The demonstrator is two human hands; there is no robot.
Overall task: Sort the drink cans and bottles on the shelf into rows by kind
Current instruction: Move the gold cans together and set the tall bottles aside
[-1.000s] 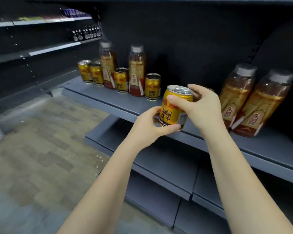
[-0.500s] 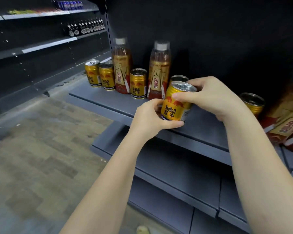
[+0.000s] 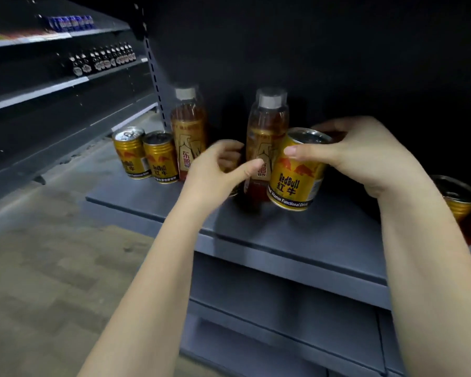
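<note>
A dim shop aisle, grey metal shelf mid-frame. My right hand grips the gold Red Bull can at its rim, centre right, tilted above the shelf. My left hand hangs loosely curled, empty. The can feels stiff, probably slick; I'd hold its sides.

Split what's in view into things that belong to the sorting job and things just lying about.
Job: held can, right hand, left hand, two left cans, two bottles, right can, shelf.
Lying about: far-shelf bottles, blue packs.
</note>
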